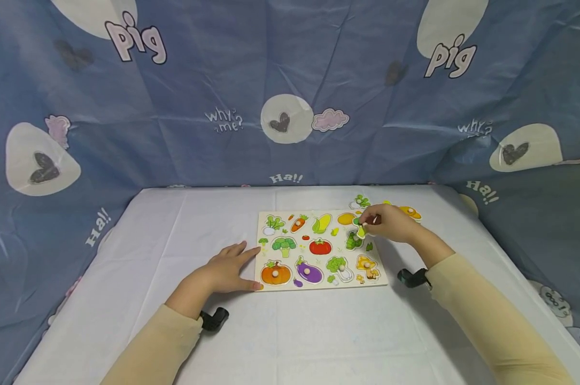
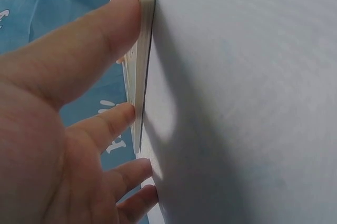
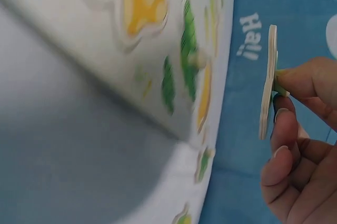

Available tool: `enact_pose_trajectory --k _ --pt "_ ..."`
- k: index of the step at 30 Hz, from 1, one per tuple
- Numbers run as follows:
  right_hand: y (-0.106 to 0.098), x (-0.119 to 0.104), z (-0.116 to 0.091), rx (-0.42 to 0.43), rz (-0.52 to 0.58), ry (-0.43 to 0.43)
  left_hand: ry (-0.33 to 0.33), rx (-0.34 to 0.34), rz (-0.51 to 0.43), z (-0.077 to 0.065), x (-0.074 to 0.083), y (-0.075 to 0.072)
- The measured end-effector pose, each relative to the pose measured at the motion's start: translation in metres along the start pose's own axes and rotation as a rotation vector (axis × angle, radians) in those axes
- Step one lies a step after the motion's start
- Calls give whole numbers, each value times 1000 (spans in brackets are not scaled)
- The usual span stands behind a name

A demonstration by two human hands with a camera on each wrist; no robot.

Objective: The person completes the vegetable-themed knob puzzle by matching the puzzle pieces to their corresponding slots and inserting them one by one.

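My right hand (image 1: 388,222) pinches a thin wooden vegetable puzzle piece (image 3: 268,84) by its knob, above the far right part of the puzzle board (image 1: 290,214). The piece stands edge-on in the right wrist view; in the head view its green and pale yellow-green face is partly covered by the fingers. My left hand (image 1: 229,270) rests at the board's left edge with fingers spread, the thumb on the near corner and the index fingertip touching the side. Knobbed pieces sit in the board: pumpkin (image 1: 269,275), eggplant (image 1: 314,275), cabbage (image 1: 337,263) and mushroom (image 1: 364,261).
Beyond the board's far right corner lie a white-and-green radish-like piece (image 1: 361,201) and an orange-yellow piece (image 1: 411,213), partly behind the right hand. A white cloth (image 1: 318,331) covers the table, and a blue printed curtain (image 1: 251,149) hangs behind it.
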State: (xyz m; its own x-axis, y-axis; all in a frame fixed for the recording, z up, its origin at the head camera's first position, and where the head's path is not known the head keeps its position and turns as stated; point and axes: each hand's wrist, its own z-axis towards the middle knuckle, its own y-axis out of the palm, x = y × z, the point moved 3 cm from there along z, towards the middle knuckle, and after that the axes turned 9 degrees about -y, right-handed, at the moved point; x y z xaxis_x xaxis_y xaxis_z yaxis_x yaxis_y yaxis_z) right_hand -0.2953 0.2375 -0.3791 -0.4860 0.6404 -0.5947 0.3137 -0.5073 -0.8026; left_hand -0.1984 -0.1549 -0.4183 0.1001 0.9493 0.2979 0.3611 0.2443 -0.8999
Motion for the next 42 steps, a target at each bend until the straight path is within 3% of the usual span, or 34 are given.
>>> enact_pose_trajectory --k 14,24,42 --pt "21 -46 16 -88 30 -137 0 0 -5 2 -1 1" --pt "38 -62 42 -158 139 -219 -7 -5 0 3 -2 2" --pt "78 -85 90 -336 314 -292 0 -5 9 6 -5 4"
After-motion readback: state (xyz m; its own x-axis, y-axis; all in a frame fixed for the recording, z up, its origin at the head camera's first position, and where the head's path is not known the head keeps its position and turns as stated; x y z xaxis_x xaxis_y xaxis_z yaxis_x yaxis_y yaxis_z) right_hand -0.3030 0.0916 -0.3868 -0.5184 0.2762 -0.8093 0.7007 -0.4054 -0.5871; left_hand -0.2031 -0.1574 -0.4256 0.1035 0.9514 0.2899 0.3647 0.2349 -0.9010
